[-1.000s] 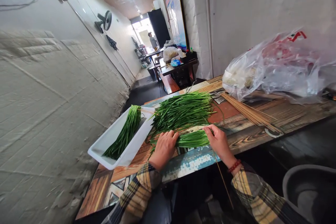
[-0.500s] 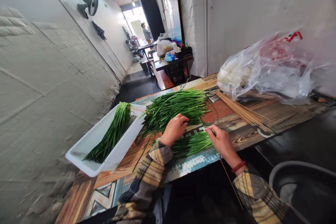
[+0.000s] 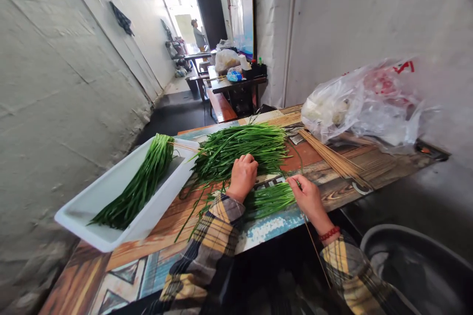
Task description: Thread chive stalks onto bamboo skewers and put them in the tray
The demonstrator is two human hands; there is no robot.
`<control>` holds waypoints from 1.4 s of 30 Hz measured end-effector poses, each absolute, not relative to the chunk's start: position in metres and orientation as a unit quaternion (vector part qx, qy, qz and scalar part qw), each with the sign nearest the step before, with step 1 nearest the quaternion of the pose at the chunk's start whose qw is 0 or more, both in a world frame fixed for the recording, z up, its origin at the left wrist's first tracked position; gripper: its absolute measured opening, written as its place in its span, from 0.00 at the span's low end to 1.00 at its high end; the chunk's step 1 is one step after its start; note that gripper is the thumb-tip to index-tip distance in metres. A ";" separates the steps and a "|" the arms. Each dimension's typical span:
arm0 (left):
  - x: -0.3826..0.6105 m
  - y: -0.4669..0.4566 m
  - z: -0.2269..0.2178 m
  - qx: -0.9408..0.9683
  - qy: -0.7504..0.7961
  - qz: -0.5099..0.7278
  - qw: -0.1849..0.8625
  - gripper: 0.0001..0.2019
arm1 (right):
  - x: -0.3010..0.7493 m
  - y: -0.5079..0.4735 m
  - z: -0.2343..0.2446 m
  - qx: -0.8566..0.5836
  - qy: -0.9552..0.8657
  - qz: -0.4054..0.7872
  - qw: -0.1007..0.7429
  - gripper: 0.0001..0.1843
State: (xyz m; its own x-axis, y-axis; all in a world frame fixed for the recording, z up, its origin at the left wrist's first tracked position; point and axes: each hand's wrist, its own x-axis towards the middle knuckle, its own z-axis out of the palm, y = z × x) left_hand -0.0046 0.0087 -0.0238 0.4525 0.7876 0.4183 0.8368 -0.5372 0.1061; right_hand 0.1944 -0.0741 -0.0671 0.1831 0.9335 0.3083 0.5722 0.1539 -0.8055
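Note:
A broad pile of garlic chives (image 3: pixel 236 145) lies across the patterned table, and a smaller row of chives (image 3: pixel 271 200) rests nearer to me. My left hand (image 3: pixel 244 173) is at the near edge of the big pile, fingers curled down; what they grip is hidden. At the pale stem ends of the near row, my right hand (image 3: pixel 305 194) pinches a thin wooden skewer (image 3: pixel 314 246) that slants down past the table edge. In the white tray (image 3: pixel 111 184) on the left lies a bunch of chives (image 3: pixel 136 184) with skewers through its stem end.
Loose wooden skewers (image 3: pixel 332 157) lie right of the pile, beside clear plastic bags (image 3: pixel 358 101). A dark tub (image 3: pixel 410 241) stands below the table at right. Further back are other tables (image 3: pixel 236 83) and a person (image 3: pixel 198 34).
My left hand has gone from hovering with fingers toward the right to resting curled on the big pile. My right hand still pinches the skewer. The view has shifted slightly.

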 end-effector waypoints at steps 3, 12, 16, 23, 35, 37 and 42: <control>-0.003 0.008 -0.023 -0.829 -0.452 -0.327 -0.048 0.06 | 0.189 -0.073 -0.061 -0.618 -0.592 0.197 0.479 0.22; 0.002 -0.006 -0.020 -0.733 -0.411 -0.413 -0.351 0.06 | 0.173 -0.065 -0.057 -0.610 -0.571 0.189 0.516 0.22; 0.004 -0.009 -0.020 -0.748 -0.417 -0.397 -0.332 0.10 | 0.175 -0.067 -0.061 -0.597 -0.566 0.208 0.529 0.20; 0.006 -0.009 -0.022 -0.763 -0.443 -0.381 -0.276 0.06 | 0.176 -0.068 -0.060 -0.570 -0.570 0.229 0.545 0.19; 0.006 -0.011 -0.024 -0.795 -0.421 -0.338 -0.275 0.06 | 0.177 -0.069 -0.063 -0.602 -0.551 0.227 0.532 0.22; 0.008 -0.013 -0.024 -0.802 -0.417 -0.328 -0.273 0.07 | 0.176 -0.069 -0.061 -0.599 -0.555 0.228 0.531 0.21; 0.015 -0.018 -0.020 -0.789 -0.397 -0.356 -0.305 0.08 | 0.174 -0.069 -0.058 -0.585 -0.574 0.221 0.529 0.20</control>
State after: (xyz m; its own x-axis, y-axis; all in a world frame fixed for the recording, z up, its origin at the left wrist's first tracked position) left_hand 0.0150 -0.0176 -0.0203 0.4306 0.8437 0.3205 0.4092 -0.4990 0.7639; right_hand 0.1739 -0.0693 -0.0576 0.2440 0.9052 0.3479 0.4372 0.2175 -0.8727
